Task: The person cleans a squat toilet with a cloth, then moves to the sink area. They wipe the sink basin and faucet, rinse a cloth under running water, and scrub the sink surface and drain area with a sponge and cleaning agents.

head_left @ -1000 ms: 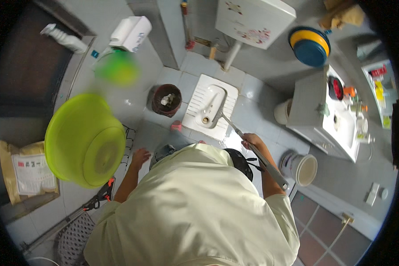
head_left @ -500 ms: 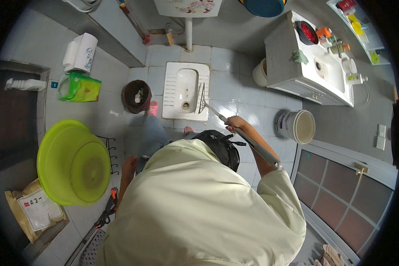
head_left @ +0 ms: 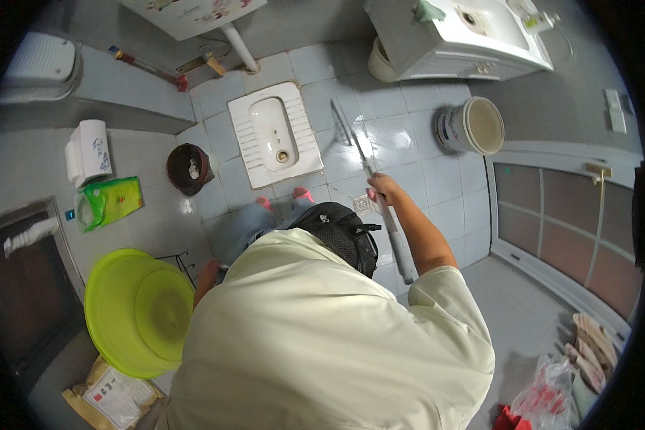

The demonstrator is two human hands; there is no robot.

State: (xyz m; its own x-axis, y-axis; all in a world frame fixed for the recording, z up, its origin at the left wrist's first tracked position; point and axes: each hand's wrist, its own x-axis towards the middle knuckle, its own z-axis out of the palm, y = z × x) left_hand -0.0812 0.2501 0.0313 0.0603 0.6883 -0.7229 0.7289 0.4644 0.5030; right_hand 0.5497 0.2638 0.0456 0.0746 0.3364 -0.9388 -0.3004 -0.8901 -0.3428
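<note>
My right hand (head_left: 385,185) is closed around the grey handle of a long squeegee (head_left: 366,159). Its thin head, partly blurred, is over the blue-grey floor tiles to the right of the white squat toilet (head_left: 304,136), apart from the toilet's rim. The handle's thick lower end slants back beside my right forearm. My left hand (head_left: 206,274) hangs low at my left side, near the lime-green basin (head_left: 111,301) and a black wire rack (head_left: 181,266). Its fingers are mostly hidden, so whether it holds anything is unclear.
A brown waste bin (head_left: 173,175) stands left of the toilet. Right are a white bucket (head_left: 448,129) and a washbasin cabinet (head_left: 437,63). A floor drain (head_left: 364,204) lies near my feet. A framed glass door (head_left: 523,208) closes off the right; bags and cloths (head_left: 595,347) lie lower right.
The squeegee's head has gone from the toilet's right edge to the tiles further right. My view has turned, and my right hand keeps its grip on the handle.
</note>
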